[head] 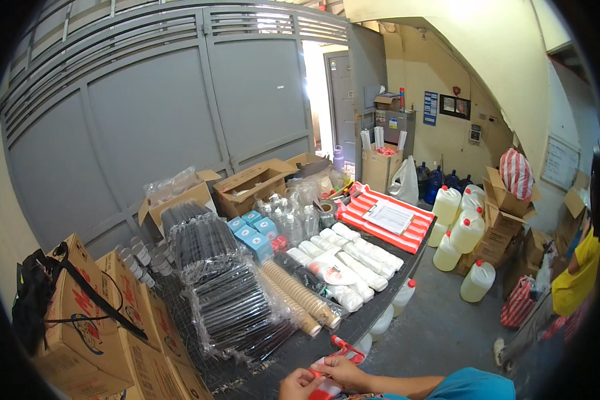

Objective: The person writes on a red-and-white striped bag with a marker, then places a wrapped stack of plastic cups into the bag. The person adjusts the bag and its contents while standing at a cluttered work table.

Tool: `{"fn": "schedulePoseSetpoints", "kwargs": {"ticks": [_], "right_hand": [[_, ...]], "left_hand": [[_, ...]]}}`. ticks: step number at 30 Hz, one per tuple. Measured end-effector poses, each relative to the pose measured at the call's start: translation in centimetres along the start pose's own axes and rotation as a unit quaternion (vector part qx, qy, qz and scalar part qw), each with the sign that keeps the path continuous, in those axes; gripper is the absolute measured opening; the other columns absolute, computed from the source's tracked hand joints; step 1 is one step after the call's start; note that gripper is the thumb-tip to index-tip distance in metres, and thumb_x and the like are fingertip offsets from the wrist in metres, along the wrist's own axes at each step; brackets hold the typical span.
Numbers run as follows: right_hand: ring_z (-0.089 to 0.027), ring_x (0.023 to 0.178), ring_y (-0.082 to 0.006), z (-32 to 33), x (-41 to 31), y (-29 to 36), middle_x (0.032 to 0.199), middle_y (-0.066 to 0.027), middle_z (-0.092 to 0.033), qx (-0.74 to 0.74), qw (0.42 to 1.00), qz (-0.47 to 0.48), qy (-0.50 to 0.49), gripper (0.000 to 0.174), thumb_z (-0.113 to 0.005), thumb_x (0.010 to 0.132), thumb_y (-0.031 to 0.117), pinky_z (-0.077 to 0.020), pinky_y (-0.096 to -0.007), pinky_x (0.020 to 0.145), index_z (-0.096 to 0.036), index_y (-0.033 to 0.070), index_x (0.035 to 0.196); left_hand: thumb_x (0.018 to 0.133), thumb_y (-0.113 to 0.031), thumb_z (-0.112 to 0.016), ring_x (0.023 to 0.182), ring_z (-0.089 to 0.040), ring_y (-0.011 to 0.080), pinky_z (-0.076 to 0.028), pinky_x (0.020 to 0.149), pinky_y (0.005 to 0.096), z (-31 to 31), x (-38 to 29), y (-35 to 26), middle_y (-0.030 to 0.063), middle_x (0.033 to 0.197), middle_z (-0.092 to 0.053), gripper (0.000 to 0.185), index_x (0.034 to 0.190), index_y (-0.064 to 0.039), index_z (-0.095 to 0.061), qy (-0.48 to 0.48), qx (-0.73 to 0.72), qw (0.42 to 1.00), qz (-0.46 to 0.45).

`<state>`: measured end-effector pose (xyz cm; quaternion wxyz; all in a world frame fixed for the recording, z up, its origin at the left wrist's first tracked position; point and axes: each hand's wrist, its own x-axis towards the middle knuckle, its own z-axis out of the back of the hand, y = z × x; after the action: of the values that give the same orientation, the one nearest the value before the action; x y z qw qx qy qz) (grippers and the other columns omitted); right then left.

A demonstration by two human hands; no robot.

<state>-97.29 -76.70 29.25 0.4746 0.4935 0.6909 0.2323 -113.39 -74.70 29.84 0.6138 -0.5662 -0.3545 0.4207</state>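
Observation:
At the bottom of the view my left hand point(299, 385) and my right hand point(343, 372) pinch a red-and-white striped plastic bag point(326, 389) between them. Red strips of plastic stick out past the right hand, over the table's near edge. The lower part of the bag is cut off by the frame. On the black table point(275, 362) just beyond lie sleeves of paper cups point(300, 300) and a large plastic-wrapped stack of black straws point(230, 295). White rolled plastic bags point(365, 270) lie in rows to their right.
Left stand large cardboard boxes point(92, 345). Pump bottles point(290, 227), blue boxes point(257, 242) and a clipboard point(389, 217) on folded striped plastic point(352, 210) are on the table. Jugs of pale liquid point(467, 230) line the floor right, near a person in yellow point(577, 275).

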Motion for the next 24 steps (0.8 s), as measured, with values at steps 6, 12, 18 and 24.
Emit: {"fn": "schedulePoseSetpoints", "kwargs": {"ticks": [6, 12, 18, 24], "right_hand": [[-0.05, 0.056, -0.0039, -0.6, -1.0, -0.1, 0.07, 0.0012, -0.061, -0.196, 0.98, 0.044, -0.012, 0.016, -0.068, 0.094, 0.019, -0.0374, -0.0202, 0.047, -0.07, 0.003, 0.095], [-0.057, 0.068, -0.0126, 0.0, 0.1, -0.5, 0.077, -0.0033, -0.065, -0.32, 0.927, 0.192, -0.035, 0.023, -0.07, 0.09, 0.024, -0.0451, -0.0287, 0.061, -0.068, 0.001, 0.086], [-0.058, 0.077, -0.0113, 0.5, -1.9, 2.4, 0.081, -0.0045, -0.064, -0.184, 0.97, 0.155, 0.046, 0.028, -0.075, 0.084, 0.028, -0.047, -0.0275, 0.069, -0.069, 0.001, 0.089], [-0.051, 0.053, -0.0075, 9.5, -2.9, 5.2, 0.071, -0.0012, -0.066, -0.091, 0.975, 0.098, -0.178, 0.015, -0.073, 0.087, 0.017, -0.0396, -0.0256, 0.048, -0.073, 0.002, 0.085]], "left_hand": [[0.082, -0.017, -0.079, 0.063, -0.056, 0.0106, -0.048, 0.058, 0.0278, 0.8, -0.4, 5.2, 0.0044, 0.071, -0.063, 0.02, 0.081, -0.004, -0.064, -0.013, 0.12, 0.989, -0.088], [0.081, -0.016, -0.08, 0.065, -0.057, 0.0107, -0.048, 0.058, 0.0286, 0.4, -0.4, 2.5, 0.0045, 0.073, -0.064, 0.02, 0.084, -0.003, -0.064, -0.014, 0.093, 0.993, -0.065], [0.086, -0.017, -0.075, 0.073, -0.058, 0.0091, -0.049, 0.065, 0.0267, -1.4, 0.7, 2.8, 0.0033, 0.081, -0.067, 0.019, 0.098, -0.004, -0.069, 0.056, 0.05, 0.997, -0.027], [0.091, -0.007, -0.061, 0.099, -0.064, 0.0244, -0.054, 0.082, 0.0378, -5.1, 2.0, 0.6, 0.0078, 0.107, -0.067, 0.024, 0.114, -0.007, -0.063, 0.03, -0.051, 0.994, -0.094]]}}
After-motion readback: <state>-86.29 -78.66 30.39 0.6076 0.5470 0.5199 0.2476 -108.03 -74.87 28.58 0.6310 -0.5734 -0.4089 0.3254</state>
